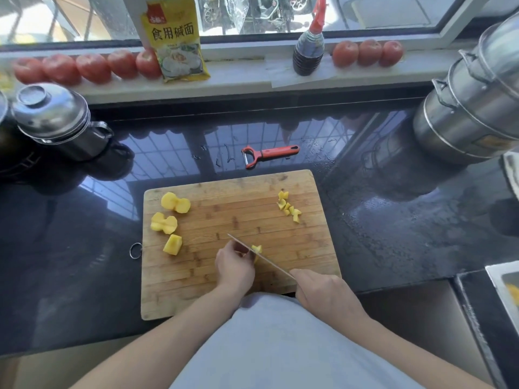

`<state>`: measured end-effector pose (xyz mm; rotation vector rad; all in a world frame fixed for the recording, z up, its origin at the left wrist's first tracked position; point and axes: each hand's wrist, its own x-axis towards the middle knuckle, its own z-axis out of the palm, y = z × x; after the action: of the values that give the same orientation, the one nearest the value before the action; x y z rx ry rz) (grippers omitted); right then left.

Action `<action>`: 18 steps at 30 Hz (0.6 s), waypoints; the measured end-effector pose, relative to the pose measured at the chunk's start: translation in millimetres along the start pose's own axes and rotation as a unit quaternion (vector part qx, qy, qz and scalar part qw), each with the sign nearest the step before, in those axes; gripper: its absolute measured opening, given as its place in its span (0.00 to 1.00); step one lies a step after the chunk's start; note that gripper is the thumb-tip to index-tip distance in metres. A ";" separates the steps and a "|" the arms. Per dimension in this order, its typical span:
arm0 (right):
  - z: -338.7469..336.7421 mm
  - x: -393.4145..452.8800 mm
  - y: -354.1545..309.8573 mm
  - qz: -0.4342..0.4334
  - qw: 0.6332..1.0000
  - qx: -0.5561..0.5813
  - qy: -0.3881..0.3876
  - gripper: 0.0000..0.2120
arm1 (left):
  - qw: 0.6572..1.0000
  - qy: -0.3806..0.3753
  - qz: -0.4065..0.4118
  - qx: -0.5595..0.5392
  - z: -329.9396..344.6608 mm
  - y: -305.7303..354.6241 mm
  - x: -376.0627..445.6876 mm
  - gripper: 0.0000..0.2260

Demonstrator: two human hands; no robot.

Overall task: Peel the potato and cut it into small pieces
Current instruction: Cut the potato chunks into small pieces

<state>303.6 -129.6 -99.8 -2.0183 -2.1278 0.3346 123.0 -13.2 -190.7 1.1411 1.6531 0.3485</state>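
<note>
Now right hand (323, 293) grips thin steel knife (261, 256); left hand (234, 265) pinches yellow potato chunk (257, 249) on bamboo board (238, 293).

Bare forearms, no sleeves; a pale grey-blue garment (280, 346) covers the torso.

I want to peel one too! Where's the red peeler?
The red peeler lies on the dark counter just beyond the far edge of the cutting board, in front of the dark bottle on the windowsill.
</note>
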 end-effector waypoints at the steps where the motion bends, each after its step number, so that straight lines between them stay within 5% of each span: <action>1: -1.1 -0.9 0.7 -0.001 1.000 -0.010 -0.003 0.11 | 1.000 0.001 0.000 -0.001 -0.3 1.9 -1.0 0.04; 11: 4.4 30.7 -9.9 0.075 0.978 -0.037 -0.191 0.02 | 1.000 0.002 -0.010 0.013 -7.8 31.6 -13.9 0.04; 18: -7.8 28.2 6.5 0.135 0.988 0.000 -0.072 0.07 | 0.999 -0.017 -0.015 0.043 -15.1 28.7 -9.4 0.10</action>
<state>310.5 -100.9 -94.8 -2.3521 -1.9276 0.5374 124.5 -1.8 -158.9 1.1788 1.6662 0.2393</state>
